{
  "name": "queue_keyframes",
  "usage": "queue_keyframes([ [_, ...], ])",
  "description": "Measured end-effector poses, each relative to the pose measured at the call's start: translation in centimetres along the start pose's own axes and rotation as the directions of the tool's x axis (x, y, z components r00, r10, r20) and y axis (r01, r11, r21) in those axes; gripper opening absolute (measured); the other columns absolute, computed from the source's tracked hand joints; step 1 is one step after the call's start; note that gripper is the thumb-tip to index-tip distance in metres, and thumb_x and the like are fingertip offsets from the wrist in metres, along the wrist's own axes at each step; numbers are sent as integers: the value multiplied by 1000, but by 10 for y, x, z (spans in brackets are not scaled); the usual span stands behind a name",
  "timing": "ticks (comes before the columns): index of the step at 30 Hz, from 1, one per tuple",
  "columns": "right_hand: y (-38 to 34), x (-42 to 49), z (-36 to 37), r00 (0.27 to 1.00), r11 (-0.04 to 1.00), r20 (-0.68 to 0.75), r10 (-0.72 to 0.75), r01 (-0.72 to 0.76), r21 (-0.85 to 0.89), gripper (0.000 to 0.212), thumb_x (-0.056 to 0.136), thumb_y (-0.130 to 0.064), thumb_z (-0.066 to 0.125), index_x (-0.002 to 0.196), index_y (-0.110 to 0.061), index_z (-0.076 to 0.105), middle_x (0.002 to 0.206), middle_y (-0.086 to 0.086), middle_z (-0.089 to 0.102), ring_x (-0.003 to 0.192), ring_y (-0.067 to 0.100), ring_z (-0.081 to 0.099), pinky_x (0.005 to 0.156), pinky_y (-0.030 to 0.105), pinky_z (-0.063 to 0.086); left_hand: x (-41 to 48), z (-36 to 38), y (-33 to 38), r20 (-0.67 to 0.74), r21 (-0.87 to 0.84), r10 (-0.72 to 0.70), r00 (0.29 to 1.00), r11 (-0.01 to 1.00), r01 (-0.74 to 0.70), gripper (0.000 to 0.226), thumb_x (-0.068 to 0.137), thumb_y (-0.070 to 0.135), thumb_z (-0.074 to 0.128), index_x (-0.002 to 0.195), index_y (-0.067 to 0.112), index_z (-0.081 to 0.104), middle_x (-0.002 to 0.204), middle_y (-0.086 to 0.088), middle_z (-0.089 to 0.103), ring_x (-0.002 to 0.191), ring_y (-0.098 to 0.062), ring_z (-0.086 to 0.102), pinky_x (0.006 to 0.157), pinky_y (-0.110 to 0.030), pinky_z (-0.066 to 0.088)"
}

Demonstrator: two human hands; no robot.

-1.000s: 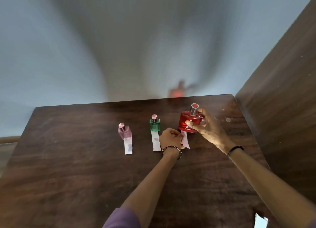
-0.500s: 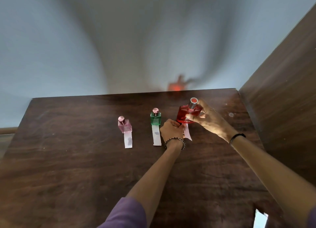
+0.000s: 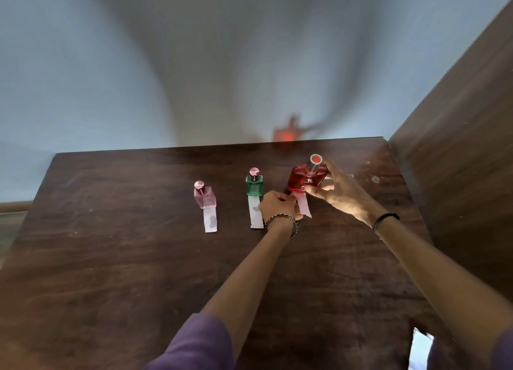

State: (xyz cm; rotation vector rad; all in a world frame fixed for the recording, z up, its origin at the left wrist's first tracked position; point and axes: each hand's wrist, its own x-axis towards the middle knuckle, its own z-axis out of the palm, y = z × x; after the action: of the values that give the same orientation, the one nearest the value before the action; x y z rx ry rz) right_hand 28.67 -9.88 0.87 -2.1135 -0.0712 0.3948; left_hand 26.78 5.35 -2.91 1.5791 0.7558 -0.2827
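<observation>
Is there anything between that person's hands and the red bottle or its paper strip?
Nothing visible. The right hand grips the red bottle, and the left hand pinches the paper strip at its base. The green bottle stands off to the left, not between them.

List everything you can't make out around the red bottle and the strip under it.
- Head view: the red bottle has label print too small to read.
- Head view: the left hand covers part of the paper strip that it pinches.
- Head view: the right hand hides the bottle's base; lifted or resting, cannot tell.
- Head view: a white object is cut off by the bottom edge and the right arm.
</observation>
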Motion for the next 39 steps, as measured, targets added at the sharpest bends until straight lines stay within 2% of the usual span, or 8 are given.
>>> queue_keyframes([
  [4, 16, -9, 9, 995, 999, -93, 40, -38, 21, 59, 84, -11, 78, 128, -27, 43, 130, -2, 63, 119, 15, 61, 96, 35, 53, -11, -6, -7, 79, -19, -51, 996, 998, 52, 16, 82, 3, 77, 86, 5, 62, 89, -21, 73, 62, -25, 73, 58, -39, 64],
  [8, 26, -21, 20, 965, 995, -242, 102, -104, 5, 71, 76, -8, 83, 134, -17, 44, 134, 2, 61, 125, 15, 57, 98, 38, 54, -23, -8, -13, 141, -42, -97, 985, 994, 104, 26, 80, -4, 76, 101, -2, 61, 67, -13, 67, 38, -9, 65, 43, -24, 57],
  [20, 31, -68, 61, 927, 980, -364, 92, -149, -133, 66, 74, -7, 85, 130, -12, 50, 131, 5, 62, 122, 17, 58, 83, 14, 42, -45, -16, -32, 138, 41, -47, 989, 998, 42, 21, 81, -1, 76, 94, 1, 59, 75, -15, 69, 43, -13, 66, 49, -26, 60],
  [24, 32, -91, 70, 937, 975, -342, 70, -136, -173, 59, 75, -9, 84, 125, -15, 53, 127, 5, 62, 118, 18, 59, 72, 5, 37, -64, -22, -46, 146, 127, 1, 989, 992, -20, 17, 83, -1, 72, 83, 7, 57, 85, -24, 73, 50, -19, 66, 58, -36, 62],
  [28, 33, -121, 81, 944, 968, -321, 77, -148, -203, 56, 77, -15, 83, 125, -19, 53, 126, 5, 60, 112, 14, 56, 77, 13, 38, -83, -31, -60, 190, 202, 47, 981, 976, -86, 17, 85, 2, 72, 98, 3, 62, 88, -19, 75, 52, -13, 66, 54, -29, 60],
  [31, 36, -148, 88, 953, 971, -298, 62, -128, -205, 52, 77, -18, 83, 121, -19, 54, 122, 3, 61, 109, 12, 56, 81, 18, 43, -104, -40, -75, 255, 279, 97, 962, 945, -169, 15, 83, 2, 71, 89, 11, 60, 78, -11, 73, 58, -15, 68, 63, -35, 63],
  [35, 42, -180, 96, 963, 977, -262, 62, -112, -179, 48, 75, -11, 83, 115, -15, 57, 117, 5, 64, 110, 18, 62, 83, 23, 50, -128, -45, -92, 359, 432, 188, 914, 835, -341, 14, 78, 7, 71, 83, 18, 64, 80, -8, 73, 69, -21, 69, 73, -42, 62],
  [39, 43, -213, 91, 965, 982, -254, 63, -104, -155, 43, 77, -6, 81, 113, -10, 59, 114, 6, 66, 104, 18, 64, 71, 11, 43, -150, -49, -93, 495, 521, 203, 845, 709, -475, 14, 79, 11, 73, 92, 13, 71, 84, -6, 74, 78, -20, 71, 73, -37, 61],
])
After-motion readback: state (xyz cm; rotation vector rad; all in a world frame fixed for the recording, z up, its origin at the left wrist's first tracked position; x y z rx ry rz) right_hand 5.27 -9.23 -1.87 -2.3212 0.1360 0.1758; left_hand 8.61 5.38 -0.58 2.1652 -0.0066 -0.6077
